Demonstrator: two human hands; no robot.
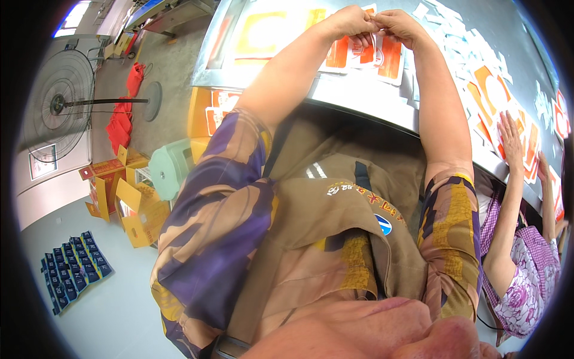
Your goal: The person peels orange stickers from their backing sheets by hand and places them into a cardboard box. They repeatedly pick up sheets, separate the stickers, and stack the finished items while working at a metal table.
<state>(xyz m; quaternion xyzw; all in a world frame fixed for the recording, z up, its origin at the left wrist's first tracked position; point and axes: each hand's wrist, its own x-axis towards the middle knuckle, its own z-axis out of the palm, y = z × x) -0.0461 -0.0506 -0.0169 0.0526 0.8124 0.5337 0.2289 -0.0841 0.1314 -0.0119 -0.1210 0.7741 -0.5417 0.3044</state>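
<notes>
My left hand [354, 26] and my right hand [398, 28] meet above the metal worktable at the top of the view. Between their fingertips they pinch an orange-and-white printed packet [369, 53], held upright; glare and the fingers hide its top edge. Right below my hands, more orange-and-white packets [389, 60] lie overlapping on the table. Farther left is a brightly lit orange-and-white stack [264, 33]. Many small pale sachets [475, 49] are scattered to the right of my right hand.
At the right, a co-worker's hand [511, 139] rests on spread orange packets [493, 92]. The table's front edge [367, 110] crosses before me. Open cardboard boxes [143, 213], a green plastic stool [170, 170] and a standing fan [58, 104] are at the left.
</notes>
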